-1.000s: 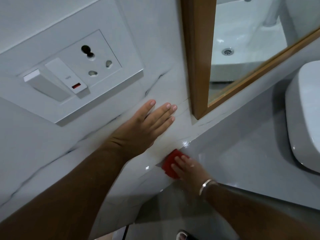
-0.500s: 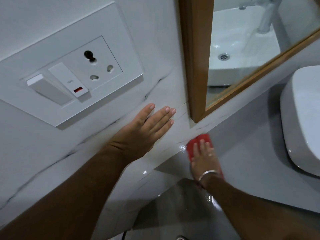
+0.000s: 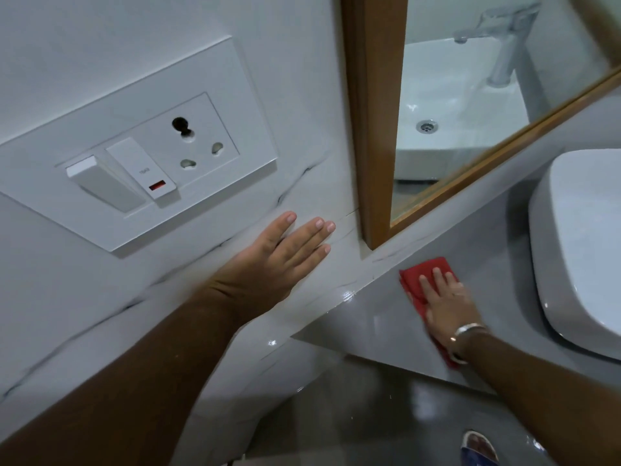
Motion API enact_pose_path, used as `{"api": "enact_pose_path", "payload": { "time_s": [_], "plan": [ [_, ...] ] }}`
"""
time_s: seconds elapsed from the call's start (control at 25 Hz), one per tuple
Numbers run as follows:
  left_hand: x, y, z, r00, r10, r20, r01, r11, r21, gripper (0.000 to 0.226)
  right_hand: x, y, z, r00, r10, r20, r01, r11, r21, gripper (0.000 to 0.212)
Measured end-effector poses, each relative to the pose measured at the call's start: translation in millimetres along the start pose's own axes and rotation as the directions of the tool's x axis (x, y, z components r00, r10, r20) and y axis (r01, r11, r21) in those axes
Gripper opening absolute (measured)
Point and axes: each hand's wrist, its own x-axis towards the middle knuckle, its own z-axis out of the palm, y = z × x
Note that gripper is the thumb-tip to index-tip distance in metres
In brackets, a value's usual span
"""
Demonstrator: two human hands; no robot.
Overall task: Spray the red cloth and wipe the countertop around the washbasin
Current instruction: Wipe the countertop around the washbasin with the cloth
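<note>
The red cloth (image 3: 416, 275) lies flat on the grey countertop (image 3: 376, 327), close to the back wall and left of the white washbasin (image 3: 584, 250). My right hand (image 3: 447, 304), with a metal bangle at the wrist, presses flat on the cloth with fingers spread; part of the cloth sticks out in front of the fingers and behind the wrist. My left hand (image 3: 279, 260) rests flat and open against the white marble wall, below the socket plate. No spray bottle is in view.
A white switch and socket plate (image 3: 141, 163) sits on the wall at the left. A wood-framed mirror (image 3: 373, 129) hangs above the counter and reflects the basin and tap. Below the counter's front edge are the grey floor and a sandalled foot (image 3: 477, 449).
My right hand has slid the red cloth along the counter, from the corner near the left wall toward the washbasin. My left hand has stayed flat on the wall.
</note>
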Motion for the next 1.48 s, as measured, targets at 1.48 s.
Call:
{"api": "enact_pose_path", "payload": {
  "time_s": [1.48],
  "plan": [
    [-31, 122, -20, 0.349, -0.827, 0.441, 0.937, 0.323, -0.135, 0.088, -64, 6, 11, 0.732, -0.654, 0.191, 0.661, 0.749, 0.033, 0.075]
  ]
}}
